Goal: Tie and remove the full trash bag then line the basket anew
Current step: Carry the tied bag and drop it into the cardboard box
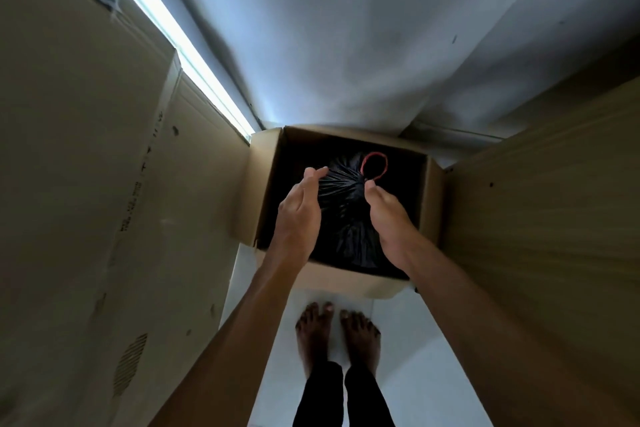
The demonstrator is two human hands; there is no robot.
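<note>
Black trash bag (341, 215), gathered shut inside the cardboard box (263, 163), is pinched at its neck by the right hand (389, 215) beside the red drawstring loop (374, 166), left hand (299, 215) kept relaxed and open near it.

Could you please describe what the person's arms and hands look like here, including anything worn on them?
Both forearms are bare as far as the frame shows, with no sleeves visible. The left hand and right hand wear no gloves, and no rings, watch or bracelets are visible.
</note>
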